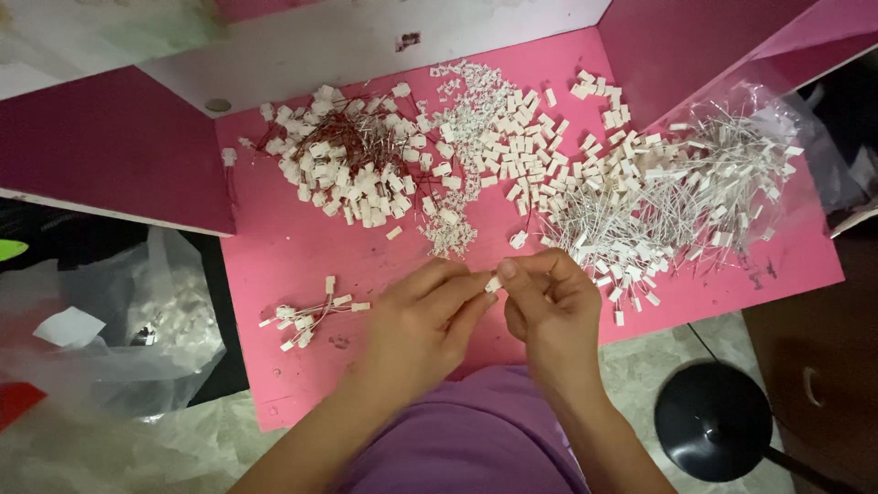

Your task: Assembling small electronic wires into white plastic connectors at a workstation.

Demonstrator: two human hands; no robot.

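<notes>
My left hand and my right hand meet over the near edge of a pink table, fingertips pinched together on one small white plastic connector. A small bunch of white connectors on thin wires lies to the left of my left hand. Further back lie a heap of white connectors with red wires, a spread of loose white connector shells, and a heap of white-wired connectors at the right.
A clear plastic bag lies under the right-hand heap. Another clear bag of parts sits on the floor at left. A black round lamp base stands at lower right. Pink side panels wall the table.
</notes>
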